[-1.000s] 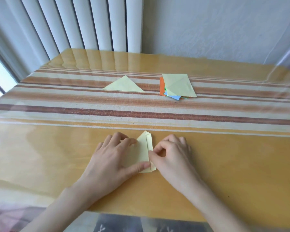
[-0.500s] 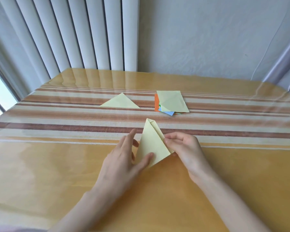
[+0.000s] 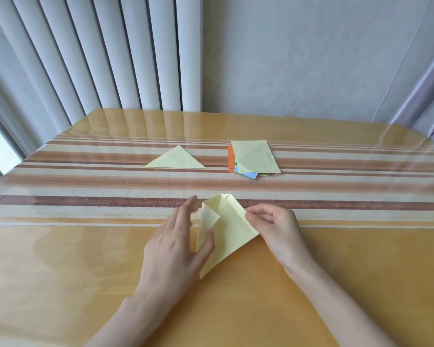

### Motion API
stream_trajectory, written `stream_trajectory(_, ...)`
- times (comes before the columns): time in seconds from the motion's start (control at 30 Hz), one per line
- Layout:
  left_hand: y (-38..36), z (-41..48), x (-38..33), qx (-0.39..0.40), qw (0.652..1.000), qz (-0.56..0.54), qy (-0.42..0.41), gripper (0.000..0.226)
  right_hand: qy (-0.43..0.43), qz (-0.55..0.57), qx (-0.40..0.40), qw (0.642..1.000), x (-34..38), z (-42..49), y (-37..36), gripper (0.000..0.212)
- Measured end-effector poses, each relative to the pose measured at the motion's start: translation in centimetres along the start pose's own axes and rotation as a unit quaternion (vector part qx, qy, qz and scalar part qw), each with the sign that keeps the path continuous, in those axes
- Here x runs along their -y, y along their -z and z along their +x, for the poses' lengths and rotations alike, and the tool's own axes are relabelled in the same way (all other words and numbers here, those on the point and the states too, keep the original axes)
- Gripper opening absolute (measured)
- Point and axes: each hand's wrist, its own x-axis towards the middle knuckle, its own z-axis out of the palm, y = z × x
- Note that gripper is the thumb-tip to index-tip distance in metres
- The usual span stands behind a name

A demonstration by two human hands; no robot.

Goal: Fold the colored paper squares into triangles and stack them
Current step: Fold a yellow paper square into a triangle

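Note:
A pale yellow folded paper [image 3: 229, 231] is held just above the table, partly opened, with a flap lifting on its left. My right hand [image 3: 273, 227] pinches its right edge between thumb and fingers. My left hand [image 3: 178, 242] has straight fingers, and its thumb touches the paper's left flap. One finished yellow triangle [image 3: 177, 159] lies flat on the striped cloth further back. To its right sits a pile of paper squares [image 3: 253, 157], yellow on top, with orange, blue and green edges showing beneath.
The glossy wooden table [image 3: 85, 271] carries a striped runner [image 3: 85, 194] across its middle under a clear cover. White vertical blinds [image 3: 110, 58] and a wall stand behind the far edge.
The hands lifted the yellow paper off the table and moved it away from me. It went from a narrow pressed fold to a wider shape with a loose flap. The camera tilted up.

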Motion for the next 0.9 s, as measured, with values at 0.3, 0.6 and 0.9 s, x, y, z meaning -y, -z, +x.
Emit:
stream_trajectory(0.3,0.0,2.4,3.4,0.122,0.981,0.082,-0.128,0.016,0.091,-0.254,0.097,0.958,0.1,2.7,0.9,0.013)
stream_trajectory(0.6,-2.4,9.6,4.4,0.225,0.971,-0.029,-0.07,0.038,0.185,-0.275,0.058,0.942,-1.5,3.6,0.3,0.012)
stream_trajectory(0.9,-2.8,9.5,6.7,0.168,0.97,-0.05,-0.166,0.02,0.263,-0.308,0.019,0.914,-2.3,4.0,0.0,0.016)
